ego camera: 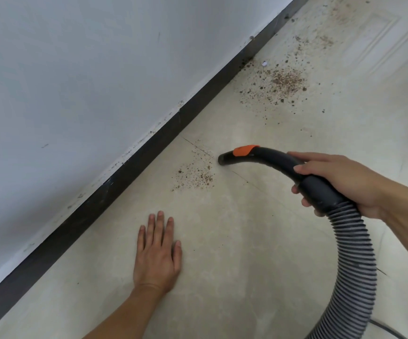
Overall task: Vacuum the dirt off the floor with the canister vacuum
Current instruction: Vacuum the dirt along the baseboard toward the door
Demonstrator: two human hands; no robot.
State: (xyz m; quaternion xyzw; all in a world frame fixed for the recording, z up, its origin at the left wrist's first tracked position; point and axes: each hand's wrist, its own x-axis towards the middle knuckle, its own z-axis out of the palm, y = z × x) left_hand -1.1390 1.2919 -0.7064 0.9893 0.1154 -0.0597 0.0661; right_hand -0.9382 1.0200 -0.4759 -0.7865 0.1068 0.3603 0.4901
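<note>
Both hands are in view and well apart. The left hand (157, 253) lies flat on the floor (234, 241), palm down, with the fingers straight and close together. The right hand (339, 182) grips the dark curved handle (271, 156) of the vacuum, its fingers curled round it just where the ribbed grey hose (352, 260) joins. The hose bends down to the lower right edge. An orange slider (245, 150) sits on top of the handle near its open end (222, 159). This open end points left, just beside a small patch of brown dirt (195, 176) near the black baseboard (124, 177). A bigger patch of dirt (281, 84) lies farther along the same baseboard, below the white wall (75, 69).
</note>
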